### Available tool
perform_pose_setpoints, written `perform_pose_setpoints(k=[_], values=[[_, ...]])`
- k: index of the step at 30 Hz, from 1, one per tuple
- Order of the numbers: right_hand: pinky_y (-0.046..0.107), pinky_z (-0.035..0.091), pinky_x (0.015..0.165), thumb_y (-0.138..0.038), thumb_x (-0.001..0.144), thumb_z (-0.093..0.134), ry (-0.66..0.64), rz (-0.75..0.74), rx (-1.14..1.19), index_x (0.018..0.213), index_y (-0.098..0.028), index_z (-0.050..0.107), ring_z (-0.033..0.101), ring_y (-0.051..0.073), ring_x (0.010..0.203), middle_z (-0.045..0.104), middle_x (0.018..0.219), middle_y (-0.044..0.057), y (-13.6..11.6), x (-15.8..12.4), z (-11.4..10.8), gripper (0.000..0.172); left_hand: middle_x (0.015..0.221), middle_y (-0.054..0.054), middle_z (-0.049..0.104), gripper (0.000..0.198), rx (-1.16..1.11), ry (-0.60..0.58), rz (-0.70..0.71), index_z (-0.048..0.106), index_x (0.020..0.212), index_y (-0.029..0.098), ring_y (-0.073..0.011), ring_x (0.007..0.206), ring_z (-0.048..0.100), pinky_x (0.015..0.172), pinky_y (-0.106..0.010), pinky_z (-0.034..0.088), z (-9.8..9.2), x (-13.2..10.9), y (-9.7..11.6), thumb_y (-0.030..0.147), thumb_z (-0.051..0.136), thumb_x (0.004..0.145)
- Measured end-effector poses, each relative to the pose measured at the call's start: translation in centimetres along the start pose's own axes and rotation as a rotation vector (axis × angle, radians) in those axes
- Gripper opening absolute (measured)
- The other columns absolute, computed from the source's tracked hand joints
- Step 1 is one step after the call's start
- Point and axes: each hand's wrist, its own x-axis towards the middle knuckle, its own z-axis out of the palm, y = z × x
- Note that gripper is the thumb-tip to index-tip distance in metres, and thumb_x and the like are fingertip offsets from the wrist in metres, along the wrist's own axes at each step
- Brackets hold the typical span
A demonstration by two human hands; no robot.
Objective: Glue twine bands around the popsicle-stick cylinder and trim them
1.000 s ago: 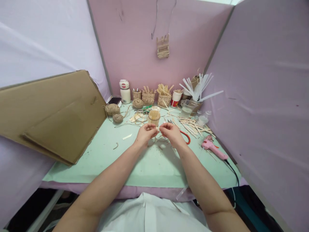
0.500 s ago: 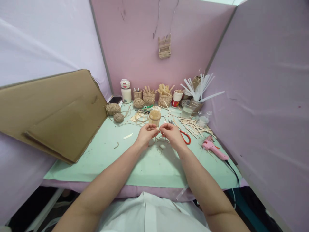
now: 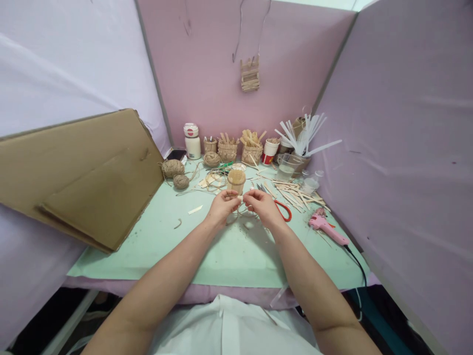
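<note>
My left hand (image 3: 222,208) and my right hand (image 3: 261,206) meet over the middle of the table, fingertips almost touching. Between them is a small pale piece (image 3: 240,198), too small to name, pinched by my left fingers. My right thumb and fingers are closed at its other side; what they grip is hidden. Loops of twine (image 3: 232,220) hang or lie just under the hands. Right behind my fingers stands a small wooden-stick cup (image 3: 235,181). Red-handled scissors (image 3: 284,211) lie beside my right hand, partly covered by it.
A pink glue gun (image 3: 328,230) with a black cord rests at the right. Loose wooden sticks (image 3: 295,193) spread behind it. Twine balls (image 3: 173,168) sit at the left by a large cardboard sheet (image 3: 92,177). Stick-filled baskets (image 3: 228,150) line the back.
The hands stay nearly in place, with the pale piece still between the fingertips. The whole view has shifted very slightly; nothing else visibly moved.
</note>
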Motion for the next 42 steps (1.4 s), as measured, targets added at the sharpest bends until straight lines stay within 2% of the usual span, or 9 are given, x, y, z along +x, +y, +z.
perform_pose_setpoints(k=[5, 10, 14, 21, 28, 31, 35, 39, 42], values=[[0.022, 0.036, 0.052, -0.032, 0.065, 0.065, -0.001, -0.032, -0.045, 0.067, -0.017, 0.060, 0.043, 0.009, 0.052, 0.053, 0.057, -0.004, 0.1, 0.0, -0.1, 0.015, 0.065, 0.000, 0.063, 0.019, -0.065, -0.055, -0.016, 0.061, 0.074, 0.013, -0.0069, 0.060, 0.057, 0.061, -0.019, 0.044, -0.4, 0.2, -0.4, 0.015, 0.076, 0.062], [0.023, 0.034, 0.052, -0.034, 0.068, 0.063, -0.032, -0.072, -0.097, 0.070, -0.017, 0.062, 0.043, 0.009, 0.052, 0.054, 0.058, -0.004, 0.3, 0.1, -0.2, 0.017, 0.067, -0.002, 0.065, 0.007, -0.354, -0.051, -0.218, 0.063, 0.075, 0.012, -0.0077, 0.063, 0.061, 0.062, -0.017, 0.049, -0.8, 0.5, -0.3, 0.007, 0.068, 0.073], [0.024, 0.037, 0.059, -0.031, 0.068, 0.061, -0.134, -0.158, -0.237, 0.069, -0.017, 0.064, 0.049, 0.011, 0.059, 0.060, 0.064, -0.002, 0.7, -0.2, 0.5, 0.014, 0.067, -0.004, 0.065, 0.013, -0.498, 0.004, -0.343, 0.062, 0.072, 0.011, -0.0081, 0.061, 0.062, 0.060, -0.017, 0.051, -0.8, 0.8, -0.2, 0.004, 0.058, 0.082], [0.025, 0.038, 0.060, -0.029, 0.072, 0.058, -0.086, -0.253, -0.414, 0.071, -0.018, 0.066, 0.052, 0.014, 0.062, 0.062, 0.065, -0.001, 1.3, -0.2, 1.2, 0.013, 0.070, -0.005, 0.065, 0.016, -0.562, 0.036, -0.361, 0.062, 0.073, 0.010, -0.0077, 0.061, 0.062, 0.060, -0.016, 0.052, -0.7, 0.9, -0.4, 0.002, 0.053, 0.085], [0.025, 0.039, 0.060, -0.040, 0.079, 0.058, -0.109, -0.291, -0.343, 0.077, -0.019, 0.067, 0.053, 0.014, 0.065, 0.063, 0.071, 0.000, -2.9, -2.4, -0.4, 0.023, 0.063, -0.001, 0.060, 0.015, -0.548, 0.080, -0.352, 0.059, 0.073, 0.012, -0.0062, 0.056, 0.058, 0.051, -0.013, 0.049, -1.0, 1.0, -0.2, -0.001, 0.058, 0.080], [0.025, 0.039, 0.059, -0.041, 0.079, 0.059, -0.092, -0.321, -0.290, 0.082, -0.019, 0.066, 0.052, 0.013, 0.064, 0.062, 0.072, 0.001, -5.5, -4.4, -2.4, 0.023, 0.063, -0.001, 0.059, 0.016, -0.538, 0.066, -0.358, 0.059, 0.073, 0.012, -0.0056, 0.055, 0.057, 0.049, -0.012, 0.048, -1.1, 1.0, -0.1, 0.000, 0.054, 0.083], [0.026, 0.039, 0.057, -0.040, 0.077, 0.062, 0.111, -0.328, -0.337, 0.081, -0.020, 0.065, 0.051, 0.013, 0.062, 0.061, 0.071, 0.001, -6.7, -6.2, -7.5, 0.021, 0.064, -0.002, 0.058, 0.018, -0.537, 0.052, -0.372, 0.057, 0.073, 0.011, -0.0052, 0.055, 0.056, 0.048, -0.011, 0.046, -1.0, 1.0, 0.1, 0.001, 0.050, 0.086], [0.028, 0.040, 0.061, -0.041, 0.077, 0.060, 0.358, -0.231, -0.612, 0.089, -0.019, 0.066, 0.055, 0.017, 0.069, 0.064, 0.079, 0.004, -4.4, -6.2, -14.9, 0.026, 0.065, -0.003, 0.058, 0.017, -0.558, 0.044, -0.384, 0.057, 0.074, 0.010, -0.0056, 0.056, 0.056, 0.046, -0.010, 0.045, -0.9, 1.0, 0.2, 0.001, 0.049, 0.086], [0.029, 0.037, 0.061, -0.034, 0.070, 0.064, 0.360, -0.011, -1.048, 0.080, -0.017, 0.067, 0.056, 0.020, 0.070, 0.065, 0.076, 0.007, -1.5, -6.1, -19.3, 0.020, 0.066, -0.003, 0.059, 0.018, -0.571, 0.048, -0.392, 0.057, 0.074, 0.010, -0.0057, 0.056, 0.056, 0.046, -0.010, 0.045, -0.9, 1.0, 0.2, 0.001, 0.048, 0.086]])
